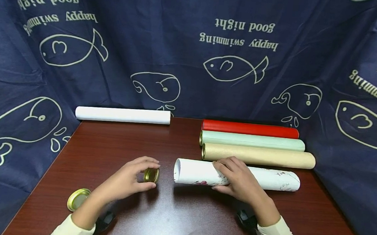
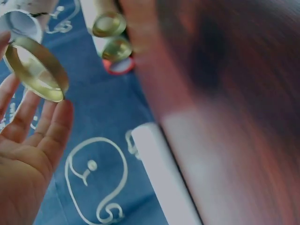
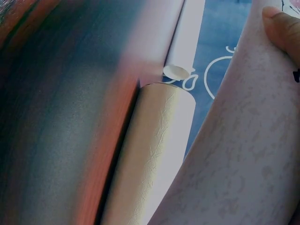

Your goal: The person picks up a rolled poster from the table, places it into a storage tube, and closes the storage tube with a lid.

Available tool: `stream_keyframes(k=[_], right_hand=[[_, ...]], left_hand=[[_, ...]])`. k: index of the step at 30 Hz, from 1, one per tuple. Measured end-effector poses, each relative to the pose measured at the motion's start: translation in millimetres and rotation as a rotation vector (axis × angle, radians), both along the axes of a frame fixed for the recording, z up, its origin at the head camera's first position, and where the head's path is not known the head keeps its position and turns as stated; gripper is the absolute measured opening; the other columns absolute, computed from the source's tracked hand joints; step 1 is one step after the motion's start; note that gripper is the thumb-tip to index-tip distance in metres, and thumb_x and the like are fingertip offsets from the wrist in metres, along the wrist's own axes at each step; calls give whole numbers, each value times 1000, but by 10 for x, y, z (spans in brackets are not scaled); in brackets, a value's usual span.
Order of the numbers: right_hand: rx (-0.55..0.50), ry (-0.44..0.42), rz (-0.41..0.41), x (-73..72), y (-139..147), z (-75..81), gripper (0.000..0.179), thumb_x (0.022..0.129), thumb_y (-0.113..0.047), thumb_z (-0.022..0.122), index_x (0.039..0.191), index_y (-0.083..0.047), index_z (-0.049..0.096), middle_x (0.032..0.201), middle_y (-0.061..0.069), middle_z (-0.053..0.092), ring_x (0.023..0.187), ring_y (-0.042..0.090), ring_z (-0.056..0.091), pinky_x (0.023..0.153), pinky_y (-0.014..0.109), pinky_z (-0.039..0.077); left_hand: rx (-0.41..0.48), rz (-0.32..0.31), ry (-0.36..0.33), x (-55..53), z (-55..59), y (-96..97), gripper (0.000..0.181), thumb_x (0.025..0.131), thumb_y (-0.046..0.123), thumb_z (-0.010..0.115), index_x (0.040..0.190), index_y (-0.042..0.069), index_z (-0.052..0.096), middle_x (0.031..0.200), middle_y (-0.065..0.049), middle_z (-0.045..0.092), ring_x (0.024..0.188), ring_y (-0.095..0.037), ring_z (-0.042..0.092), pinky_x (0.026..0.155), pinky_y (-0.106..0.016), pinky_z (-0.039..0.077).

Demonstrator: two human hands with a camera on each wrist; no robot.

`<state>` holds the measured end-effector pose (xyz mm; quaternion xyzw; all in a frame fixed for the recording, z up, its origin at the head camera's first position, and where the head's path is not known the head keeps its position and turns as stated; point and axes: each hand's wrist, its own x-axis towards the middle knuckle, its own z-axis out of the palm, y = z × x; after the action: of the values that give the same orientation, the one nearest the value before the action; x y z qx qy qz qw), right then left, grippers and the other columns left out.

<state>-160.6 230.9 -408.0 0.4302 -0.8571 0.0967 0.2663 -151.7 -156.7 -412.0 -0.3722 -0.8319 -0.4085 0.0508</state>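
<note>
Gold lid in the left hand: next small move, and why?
I'd probably ease the left hand rightward to bring the gold lid to the near end of the flowered white tube. That end looks open and hollow, a gap separates it from the lid, and the right hand grips the tube.

From the left hand [image 1: 133, 177], a gap at 3 o'clock precedes the flowered tube [image 1: 199, 172]; the table [image 1: 136, 143] gives passage toward 12 o'clock until the white tube [image 1: 123, 115]; a loose lid [image 1: 77, 200] obstructs 8 o'clock. Past the right hand [image 1: 236, 179], a beige tube [image 1: 262, 156], green tube [image 1: 254, 141] and red tube [image 1: 250, 128] bar 12 o'clock.
</note>
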Motion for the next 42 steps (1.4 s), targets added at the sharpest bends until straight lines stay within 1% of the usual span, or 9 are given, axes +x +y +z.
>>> stream_keyframes(k=[7, 10, 13, 22, 26, 30, 35, 38, 42], right_hand=[[-2, -5, 5, 21, -3, 1, 67, 73, -44, 84, 126, -9, 62, 114, 6, 62, 104, 27, 57, 94, 43, 44], [-3, -3, 15, 27, -16, 12, 67, 73, -43, 84, 126, -8, 62, 115, 6, 62, 105, 27, 57, 95, 43, 44], [-16, 1, 16, 25, -22, 27, 67, 72, -41, 85, 125, -8, 62, 115, 6, 62, 105, 26, 57, 95, 42, 44], [-44, 28, 37, 15, 2, 12, 67, 69, -40, 86, 123, -7, 63, 113, 7, 63, 103, 27, 57, 93, 42, 44], [-52, 26, 47, 18, 13, -1, 64, 75, -43, 82, 123, -6, 62, 113, 9, 62, 104, 29, 59, 93, 46, 45], [-27, 0, 25, 38, 18, 8, 62, 80, -46, 79, 123, -7, 61, 116, 10, 62, 104, 29, 61, 90, 47, 49], [-9, -27, 19, 52, 14, 12, 63, 76, -42, 83, 123, -8, 60, 117, 9, 61, 104, 28, 60, 89, 46, 49], [2, -32, 26, 57, 29, 8, 63, 77, -43, 82, 124, -7, 60, 118, 10, 60, 104, 29, 60, 91, 46, 48], [4, -12, 31, 68, 51, -2, 61, 86, -51, 73, 124, -6, 60, 118, 12, 61, 104, 31, 60, 91, 47, 48]], left_hand=[[332, -47, -130, 3, 94, 395, 51, 81, 6, 82, 128, 9, 62, 134, -2, 56, 119, -21, 58, 93, -41, 52], [415, -66, -119, 18, 70, 512, 52, 79, 0, 82, 127, 3, 61, 134, -8, 55, 118, -24, 58, 93, -42, 53], [456, -79, -108, 21, 43, 601, 52, 78, -3, 82, 125, 1, 61, 134, -12, 55, 118, -25, 57, 93, -42, 53], [460, -75, -143, 30, -8, 676, 49, 80, 1, 81, 125, 2, 63, 136, -11, 51, 123, -26, 54, 96, -39, 51], [460, -85, -134, 48, -27, 663, 51, 81, -2, 79, 129, -2, 61, 137, -14, 45, 124, -29, 51, 96, -40, 51], [467, -107, -117, 51, -28, 667, 53, 82, -4, 78, 131, -6, 60, 133, -15, 46, 124, -29, 50, 96, -39, 51], [445, -124, -108, 26, -47, 681, 54, 81, -2, 79, 131, -7, 59, 131, -13, 49, 123, -29, 51, 96, -37, 50], [392, -124, -61, 21, -62, 694, 54, 81, 1, 79, 131, -7, 60, 130, -12, 50, 122, -28, 53, 97, -33, 50], [312, -104, 26, 27, -56, 727, 55, 81, 5, 80, 131, -5, 60, 128, -9, 53, 122, -27, 55, 98, -30, 48]])
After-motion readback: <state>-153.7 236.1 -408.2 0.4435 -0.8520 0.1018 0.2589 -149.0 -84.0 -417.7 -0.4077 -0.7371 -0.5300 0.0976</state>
